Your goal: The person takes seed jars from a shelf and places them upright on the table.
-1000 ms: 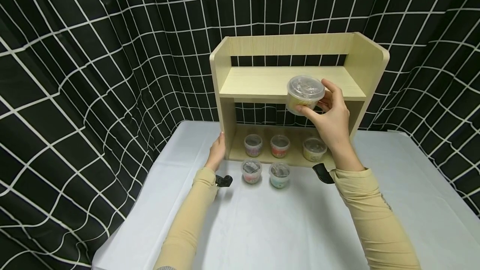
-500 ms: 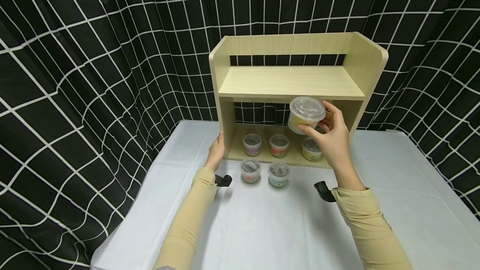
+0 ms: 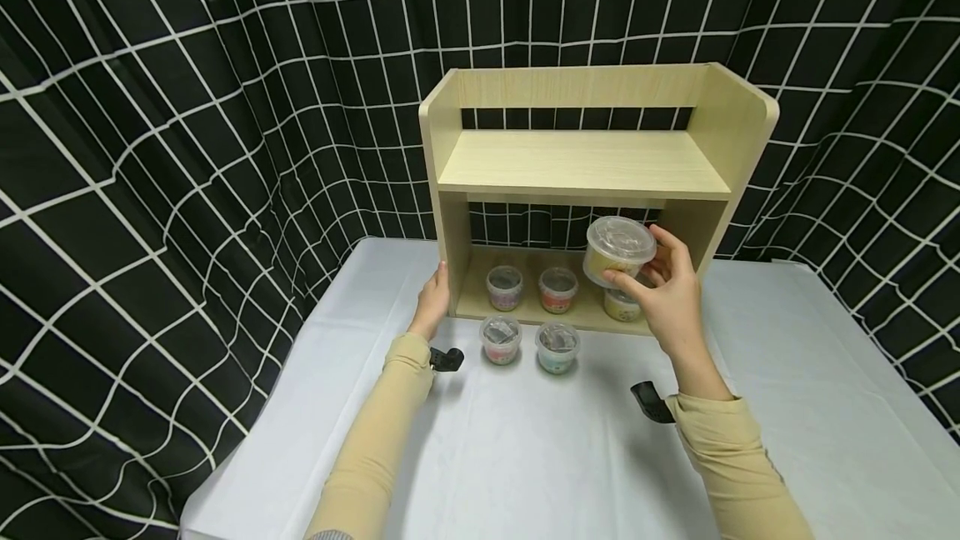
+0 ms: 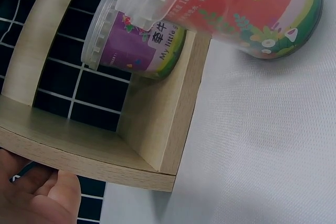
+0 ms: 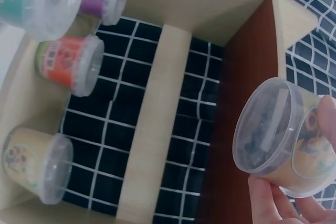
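My right hand (image 3: 670,294) pinches a clear-lidded plastic tub with a yellow label (image 3: 619,248) between thumb and fingers. The tub is held in the air at the lower opening of a small wooden shelf (image 3: 585,161). Beneath it, a second yellow-labelled tub (image 3: 621,307) stands on the shelf's bottom board, partly hidden by the held one. A purple tub (image 3: 505,287) and a red tub (image 3: 558,290) stand to its left on that board. My left hand (image 3: 432,303) rests against the outside of the shelf's left side panel (image 4: 94,163), holding no tub.
Two more tubs, one pink (image 3: 500,341) and one teal (image 3: 557,348), stand on the white tablecloth (image 3: 555,448) in front of the shelf. Black cloth with a white grid (image 3: 225,148) hangs behind and at both sides.
My right hand has lowered the yellow-labelled tub from the middle board's front edge to the lower opening, just above the other yellow-labelled tub. My left hand stays in place.
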`<action>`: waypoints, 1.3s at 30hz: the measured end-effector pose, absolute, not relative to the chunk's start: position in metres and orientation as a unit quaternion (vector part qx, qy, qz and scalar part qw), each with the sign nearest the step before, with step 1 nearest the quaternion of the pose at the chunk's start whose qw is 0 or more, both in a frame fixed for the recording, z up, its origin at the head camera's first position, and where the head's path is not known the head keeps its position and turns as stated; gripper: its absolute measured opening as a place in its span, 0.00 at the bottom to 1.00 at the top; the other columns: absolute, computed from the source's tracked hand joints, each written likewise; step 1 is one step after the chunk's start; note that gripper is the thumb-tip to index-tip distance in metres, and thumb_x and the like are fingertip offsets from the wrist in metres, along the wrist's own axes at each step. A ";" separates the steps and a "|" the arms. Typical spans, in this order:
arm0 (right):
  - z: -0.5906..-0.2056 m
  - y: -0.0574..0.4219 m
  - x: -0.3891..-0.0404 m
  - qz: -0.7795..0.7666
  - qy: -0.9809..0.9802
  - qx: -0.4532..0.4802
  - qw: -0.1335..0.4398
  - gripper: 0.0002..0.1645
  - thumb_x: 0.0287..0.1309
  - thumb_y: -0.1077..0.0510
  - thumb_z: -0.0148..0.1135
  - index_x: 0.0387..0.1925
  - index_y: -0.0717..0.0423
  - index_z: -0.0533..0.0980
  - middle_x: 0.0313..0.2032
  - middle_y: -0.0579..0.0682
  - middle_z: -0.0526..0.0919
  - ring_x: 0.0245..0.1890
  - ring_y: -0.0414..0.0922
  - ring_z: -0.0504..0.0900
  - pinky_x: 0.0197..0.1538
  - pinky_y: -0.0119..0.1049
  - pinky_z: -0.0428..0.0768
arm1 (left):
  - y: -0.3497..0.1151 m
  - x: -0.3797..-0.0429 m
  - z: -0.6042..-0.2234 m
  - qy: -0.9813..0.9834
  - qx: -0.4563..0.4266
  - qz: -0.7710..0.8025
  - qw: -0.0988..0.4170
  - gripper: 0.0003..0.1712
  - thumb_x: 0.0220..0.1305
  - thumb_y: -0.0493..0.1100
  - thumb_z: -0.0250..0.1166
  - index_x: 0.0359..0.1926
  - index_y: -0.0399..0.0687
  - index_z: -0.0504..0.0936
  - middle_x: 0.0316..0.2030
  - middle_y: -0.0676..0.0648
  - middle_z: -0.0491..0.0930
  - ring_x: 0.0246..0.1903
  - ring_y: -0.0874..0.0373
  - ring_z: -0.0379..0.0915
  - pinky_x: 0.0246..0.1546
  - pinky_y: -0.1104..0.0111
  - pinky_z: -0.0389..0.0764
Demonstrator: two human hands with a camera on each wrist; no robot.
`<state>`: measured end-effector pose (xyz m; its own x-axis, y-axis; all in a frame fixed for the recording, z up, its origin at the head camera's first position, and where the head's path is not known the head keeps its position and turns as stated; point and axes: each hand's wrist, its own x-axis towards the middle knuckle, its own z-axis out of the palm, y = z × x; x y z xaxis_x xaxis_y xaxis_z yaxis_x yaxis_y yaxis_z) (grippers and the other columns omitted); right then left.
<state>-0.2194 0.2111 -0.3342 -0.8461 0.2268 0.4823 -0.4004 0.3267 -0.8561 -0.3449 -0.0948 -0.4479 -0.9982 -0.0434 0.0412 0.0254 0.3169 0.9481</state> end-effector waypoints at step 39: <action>-0.398 0.229 -0.210 0.579 -0.786 -0.017 0.215 0.52 0.46 0.61 0.72 0.68 0.62 0.53 0.54 0.61 0.67 0.56 0.53 0.69 0.59 0.32 0.67 | -0.096 -0.346 -0.448 -0.815 -0.002 -0.579 0.029 0.44 0.67 0.70 0.29 0.70 0.43 0.54 0.68 0.43 0.53 0.67 0.47 0.46 0.66 0.58 0.50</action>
<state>-0.2097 0.2294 -0.3982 -0.9073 0.2758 0.3175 -0.2212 0.3292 -0.9180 -0.3456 -0.0964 -0.4484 -0.9983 -0.0304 0.0499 0.0371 0.3296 0.9434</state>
